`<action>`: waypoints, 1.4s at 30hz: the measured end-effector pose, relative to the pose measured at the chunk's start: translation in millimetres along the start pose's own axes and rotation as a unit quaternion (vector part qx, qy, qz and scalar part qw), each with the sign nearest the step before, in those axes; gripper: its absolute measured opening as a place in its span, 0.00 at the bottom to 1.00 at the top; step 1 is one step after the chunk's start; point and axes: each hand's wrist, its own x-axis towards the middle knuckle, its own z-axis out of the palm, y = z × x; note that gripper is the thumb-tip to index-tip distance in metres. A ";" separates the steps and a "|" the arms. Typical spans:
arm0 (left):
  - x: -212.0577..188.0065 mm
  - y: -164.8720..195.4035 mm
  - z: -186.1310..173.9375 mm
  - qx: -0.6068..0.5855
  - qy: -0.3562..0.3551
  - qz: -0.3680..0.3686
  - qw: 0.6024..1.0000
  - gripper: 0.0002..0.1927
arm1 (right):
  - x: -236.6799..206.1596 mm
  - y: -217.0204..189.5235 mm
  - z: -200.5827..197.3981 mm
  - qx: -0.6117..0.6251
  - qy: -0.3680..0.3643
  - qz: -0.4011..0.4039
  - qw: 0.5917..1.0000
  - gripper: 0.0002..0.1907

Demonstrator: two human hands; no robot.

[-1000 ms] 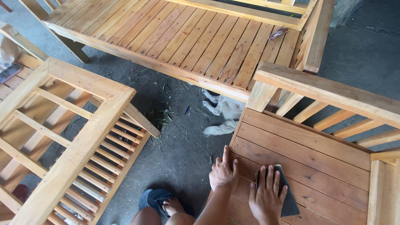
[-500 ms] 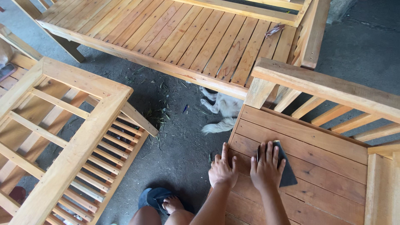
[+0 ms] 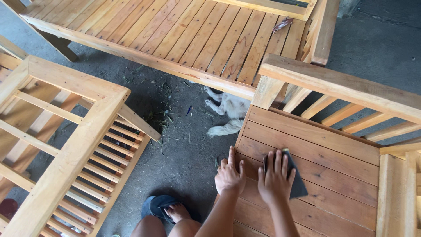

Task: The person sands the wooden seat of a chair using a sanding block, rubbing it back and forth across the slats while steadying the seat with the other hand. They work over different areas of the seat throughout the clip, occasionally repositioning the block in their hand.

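Observation:
My right hand [image 3: 274,178] presses flat on a dark sheet of sandpaper [image 3: 297,181] lying on the slatted seat of a wooden chair [image 3: 324,145]. The sheet shows past my fingers on the right side. My left hand [image 3: 229,174] rests flat on the same seat near its left edge, fingers together, holding nothing. Both forearms reach in from the bottom of the view.
A wooden armrest rail [image 3: 342,85] crosses behind the seat. A long slatted bench [image 3: 175,39] stands beyond. Another wooden frame [image 3: 61,140] lies at left. A white animal [image 3: 228,112] lies on the concrete floor under the bench. My sandalled foot [image 3: 169,210] is below.
My right hand has slid the sandpaper forward along the seat slats, away from me. The left hand has shifted slightly forward with it.

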 end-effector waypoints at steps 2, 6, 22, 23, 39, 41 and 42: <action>-0.4 1.3 -1.9 0.007 -0.018 -0.006 1.000 0.38 | 32.8 1.2 -0.1 0.002 0.004 -0.007 1.000 0.37; -0.8 2.1 -4.4 -0.002 -0.020 -0.003 1.000 0.38 | 70.2 -0.3 0.4 0.018 -0.027 0.022 0.999 0.38; 1.1 -3.2 4.7 -0.004 0.010 0.004 1.000 0.38 | -67.3 -3.2 -1.8 0.005 -0.036 -0.014 0.999 0.38; 1.7 -3.3 5.5 -0.002 0.012 0.004 1.000 0.38 | -73.2 -4.2 -2.5 0.012 -0.022 -0.020 0.999 0.38; -1.7 2.6 -2.1 0.028 -0.034 -0.012 0.999 0.38 | 68.0 -5.2 -9.4 0.020 -0.030 0.031 0.999 0.38; -1.3 2.6 -2.4 0.024 -0.039 -0.014 0.999 0.38 | 81.0 -5.1 -10.6 0.024 -0.014 0.025 0.999 0.37; -1.0 2.0 -2.2 0.021 -0.041 -0.015 0.999 0.38 | 81.7 -5.4 -12.3 0.026 -0.007 0.021 0.999 0.37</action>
